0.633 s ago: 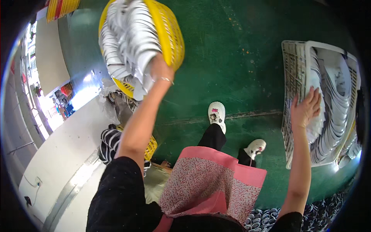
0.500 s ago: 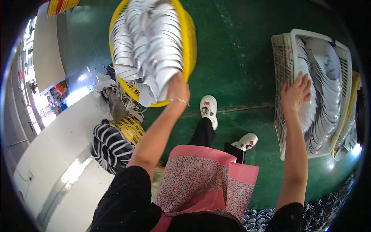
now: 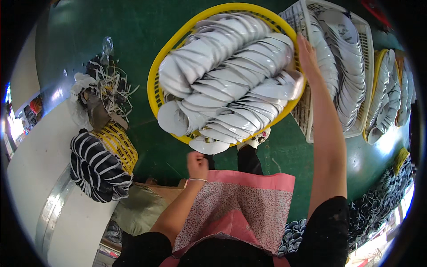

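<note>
A round yellow plastic basket [image 3: 153,84] sits in front of me, filled with thin, curved, glossy white pieces [image 3: 240,62] nested in long rows. My right hand [image 3: 308,58] lies along the basket's right rim, its fingers stretched out. My left hand [image 3: 197,164] is just below the near rim, close to a white piece [image 3: 209,145] that hangs over the edge. Its fingers are curled in, with nothing visible in them, and it is apart from the basket. Against the basket's right side stands a white lattice crate [image 3: 307,122] with more stacked white pieces.
Beyond the crate, a yellow-edged container [image 3: 373,89] holds similar pieces. On the left are a black-and-white striped bundle [image 3: 95,164], a yellow-and-black bundle [image 3: 118,144], a heap of pale strips [image 3: 118,84] and a white surface [image 3: 40,155]. Rows of dark pieces [image 3: 378,204] lie lower right.
The yellow basket has come right and nearer, up beside the white crate. My left hand has left the white pieces and drawn back. My right hand has moved from the crate to the basket rim.
</note>
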Available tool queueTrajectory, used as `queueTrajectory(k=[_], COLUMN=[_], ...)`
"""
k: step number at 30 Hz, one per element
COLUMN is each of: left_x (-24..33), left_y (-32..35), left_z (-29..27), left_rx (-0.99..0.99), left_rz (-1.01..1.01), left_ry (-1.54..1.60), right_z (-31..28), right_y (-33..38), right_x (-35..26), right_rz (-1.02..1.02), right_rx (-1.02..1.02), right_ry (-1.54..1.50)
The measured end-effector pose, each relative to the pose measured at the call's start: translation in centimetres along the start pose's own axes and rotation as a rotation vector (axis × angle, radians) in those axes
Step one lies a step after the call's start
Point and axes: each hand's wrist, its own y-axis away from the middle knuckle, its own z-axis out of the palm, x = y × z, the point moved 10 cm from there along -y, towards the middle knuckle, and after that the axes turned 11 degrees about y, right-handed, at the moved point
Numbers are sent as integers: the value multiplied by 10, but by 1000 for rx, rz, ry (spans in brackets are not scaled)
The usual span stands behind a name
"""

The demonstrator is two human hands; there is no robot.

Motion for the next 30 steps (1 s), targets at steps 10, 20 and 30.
queueTrajectory(k=[10, 20, 30], left_x=[-66, 6, 151], left_y=[-190, -255, -131], left_z=[-95, -165, -205], left_rx=[280, 167, -71], left_rz=[-191, -189, -38], left_ry=[441, 450, 658], right_z=[16, 44, -95], right_y=[-3, 103, 313], right_x=[-9, 75, 43], right_rz=[100, 302, 561], right_rx=[-139, -61, 188], right_ry=[801, 269, -49])
